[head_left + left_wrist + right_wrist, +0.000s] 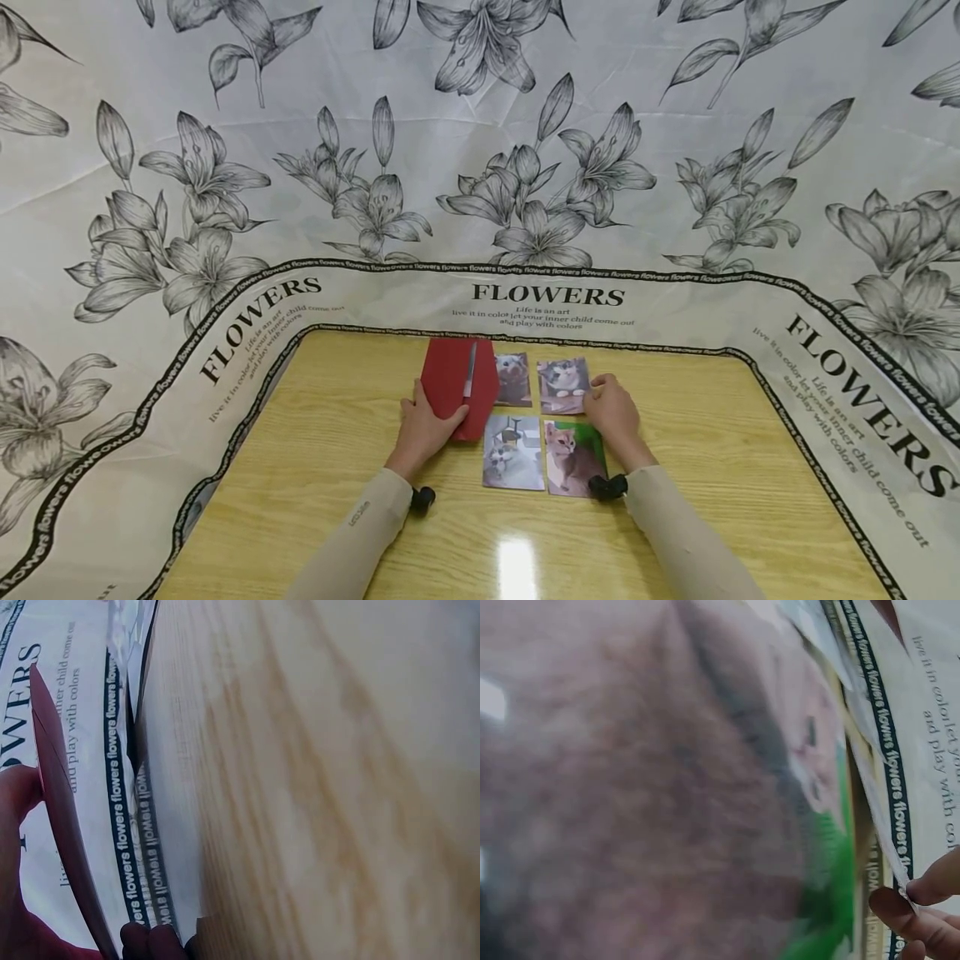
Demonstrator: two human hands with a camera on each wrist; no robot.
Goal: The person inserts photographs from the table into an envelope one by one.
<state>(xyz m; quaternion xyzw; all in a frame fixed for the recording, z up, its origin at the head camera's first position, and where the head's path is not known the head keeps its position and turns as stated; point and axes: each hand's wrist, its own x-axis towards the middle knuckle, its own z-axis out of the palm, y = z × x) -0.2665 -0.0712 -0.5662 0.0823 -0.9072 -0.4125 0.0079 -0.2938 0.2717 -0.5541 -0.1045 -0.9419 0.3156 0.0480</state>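
Observation:
My left hand (423, 429) grips a red envelope (444, 375) by its near end, thumb on top; a pale strip shows at its opening. In the left wrist view the envelope (64, 817) is seen edge-on, tilted up off the table. The right hand (617, 417) pinches the right edge of a photo of a grey-and-white cat (562, 385). Thumb and finger meet on its thin edge in the right wrist view. To its left, a dark animal photo (514, 379) lies partly behind the envelope. Nearer lie a pale cat photo (513, 458) and a brown cat photo (572, 458).
The photos lie on a wood-grain table (330, 467). A white flower-printed cloth (547, 296) with black lettering borders its back and sides and rises behind it. Light glares off the near part of the tabletop.

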